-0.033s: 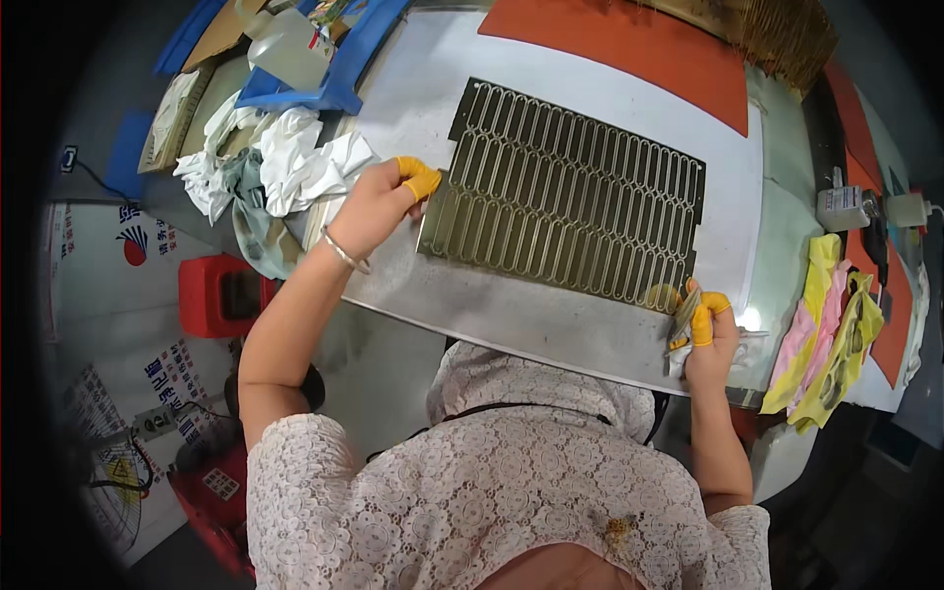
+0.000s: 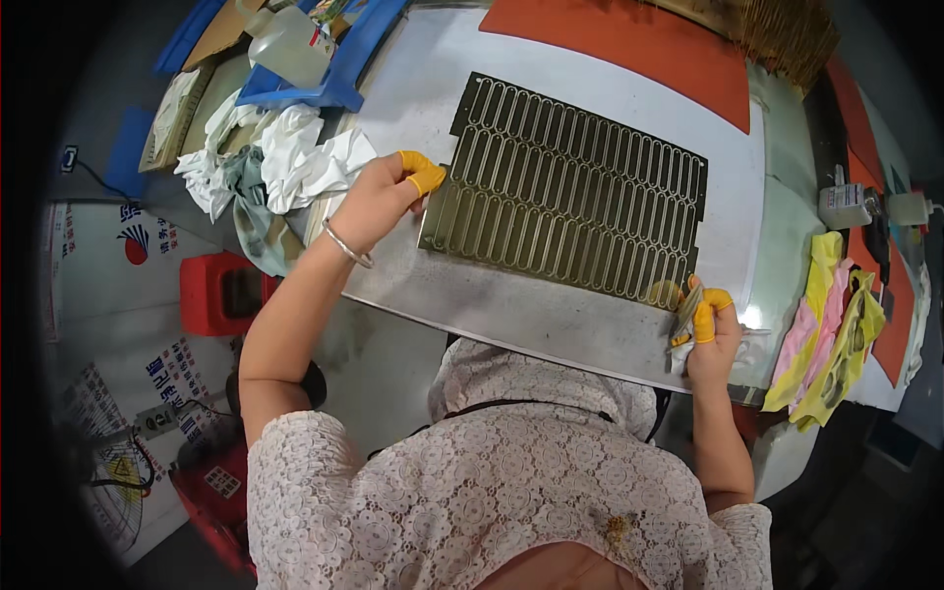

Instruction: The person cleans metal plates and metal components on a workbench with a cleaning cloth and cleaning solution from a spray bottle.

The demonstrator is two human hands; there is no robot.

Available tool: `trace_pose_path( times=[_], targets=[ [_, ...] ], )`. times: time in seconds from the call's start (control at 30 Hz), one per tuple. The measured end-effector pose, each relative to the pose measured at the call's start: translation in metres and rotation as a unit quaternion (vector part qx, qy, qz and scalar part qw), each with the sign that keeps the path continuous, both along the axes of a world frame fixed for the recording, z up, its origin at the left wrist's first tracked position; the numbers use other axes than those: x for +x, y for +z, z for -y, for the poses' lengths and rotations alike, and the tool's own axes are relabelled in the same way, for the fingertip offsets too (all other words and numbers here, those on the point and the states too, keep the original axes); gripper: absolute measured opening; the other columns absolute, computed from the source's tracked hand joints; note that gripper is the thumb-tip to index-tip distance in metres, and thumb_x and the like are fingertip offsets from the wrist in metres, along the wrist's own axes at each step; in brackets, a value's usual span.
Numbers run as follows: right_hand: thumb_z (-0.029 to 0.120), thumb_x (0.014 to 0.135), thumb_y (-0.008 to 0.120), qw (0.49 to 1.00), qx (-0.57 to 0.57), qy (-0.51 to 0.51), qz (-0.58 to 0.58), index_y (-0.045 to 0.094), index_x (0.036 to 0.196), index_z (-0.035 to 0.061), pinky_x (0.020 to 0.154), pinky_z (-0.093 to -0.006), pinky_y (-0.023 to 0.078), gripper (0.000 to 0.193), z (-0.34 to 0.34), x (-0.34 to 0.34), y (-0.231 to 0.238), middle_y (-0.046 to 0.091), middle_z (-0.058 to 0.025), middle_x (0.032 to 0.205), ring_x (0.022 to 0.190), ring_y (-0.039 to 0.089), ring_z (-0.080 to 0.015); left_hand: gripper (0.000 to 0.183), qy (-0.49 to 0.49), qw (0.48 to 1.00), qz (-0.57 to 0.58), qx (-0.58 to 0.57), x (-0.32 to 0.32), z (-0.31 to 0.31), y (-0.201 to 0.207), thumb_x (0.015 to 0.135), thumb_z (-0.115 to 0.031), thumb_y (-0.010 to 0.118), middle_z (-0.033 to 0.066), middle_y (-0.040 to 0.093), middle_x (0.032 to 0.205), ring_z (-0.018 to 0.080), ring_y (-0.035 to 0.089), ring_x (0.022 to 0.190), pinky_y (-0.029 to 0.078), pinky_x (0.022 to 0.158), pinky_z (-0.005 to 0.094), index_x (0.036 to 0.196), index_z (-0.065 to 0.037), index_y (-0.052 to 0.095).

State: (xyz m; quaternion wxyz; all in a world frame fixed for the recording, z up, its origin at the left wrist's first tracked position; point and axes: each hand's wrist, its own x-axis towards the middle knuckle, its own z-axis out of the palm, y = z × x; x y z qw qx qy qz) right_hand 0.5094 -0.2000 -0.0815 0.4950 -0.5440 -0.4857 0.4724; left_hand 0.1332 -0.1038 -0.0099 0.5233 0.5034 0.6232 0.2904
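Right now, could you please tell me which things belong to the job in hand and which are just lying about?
Apparently in use:
- plate, left hand at its edge
- cloth, in the right hand
- yellow finger covers

Apparently lying about:
- white rags
- blue tray
- bottle
- orange sheet
- coloured cloths

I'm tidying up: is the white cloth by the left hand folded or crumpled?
Crumpled: the white cloth lies in a loose heap with irregular creases.

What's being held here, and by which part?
The left hand holds the dark panel by its left edge. The right hand pinches a greyish cloth at the panel's lower right corner; unclear whether it grips that too.
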Motion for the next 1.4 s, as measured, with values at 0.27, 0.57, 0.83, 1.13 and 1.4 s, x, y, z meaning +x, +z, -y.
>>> trace_pose_path(
  times=[0.27,0.57,0.83,1.13,1.4],
  targets=[
    [0.015,0.086,0.051,0.999,0.026,-0.027,0.032,0.05,0.09,0.0038,0.057,-0.0197,0.042,0.012,0.0,0.001,0.004,0.053,-0.0032,0.089,0.069,0.048,-0.007,0.019,-0.075,0.982,-0.089,0.148,0.017,-0.037,0.055,0.078,-0.022,0.054,-0.0019,0.051,0.064,0.0061,0.044,0.054,0.035,0.051,0.0187,0.083,-0.004,0.058],
    [0.014,0.085,0.052,0.997,0.056,-0.051,-0.004,0.051,0.083,0.0035,0.048,-0.0197,0.034,0.011,-0.049,0.054,0.052,0.047,0.0035,0.068,0.059,0.043,-0.0042,0.025,-0.119,0.887,-0.187,0.404,0.002,-0.07,0.199,0.085,-0.011,0.044,0.0028,0.051,0.098,0.0082,0.049,0.086,0.04,0.079,0.0216,0.106,0.003,0.047],
    [0.029,0.078,0.053,0.859,-0.011,-0.097,0.503,0.054,0.09,0.0047,0.059,-0.0419,0.044,0.027,-0.097,0.101,0.058,0.059,-0.0175,0.069,0.066,0.058,-0.0334,0.014,-0.359,0.702,-0.44,0.43,0.21,-0.003,0.09,0.057,-0.015,0.056,0.0145,0.054,0.061,0.0307,0.054,0.05,0.043,0.047,0.0396,0.056,-0.002,0.053],
    [0.026,0.08,0.052,0.826,0.047,-0.038,0.561,0.053,0.093,0.0061,0.061,-0.0448,0.043,0.025,-0.122,0.109,0.033,0.059,-0.0188,0.069,0.068,0.057,-0.037,0.013,-0.386,0.748,-0.383,0.38,0.27,-0.009,-0.007,0.061,-0.014,0.055,0.0145,0.056,0.068,0.0285,0.057,0.057,0.045,0.049,0.0375,0.06,-0.001,0.056],
    [0.016,0.085,0.05,0.981,0.025,-0.063,0.182,0.052,0.1,0.0031,0.063,-0.0265,0.042,0.02,-0.122,0.122,0.028,0.057,-0.0077,0.078,0.073,0.053,-0.0153,0.031,-0.344,0.811,-0.292,0.373,0.247,0.007,-0.008,0.073,-0.029,0.058,0.0087,0.051,0.062,0.0258,0.052,0.049,0.042,0.044,0.0367,0.055,-0.005,0.054]
  ],
)
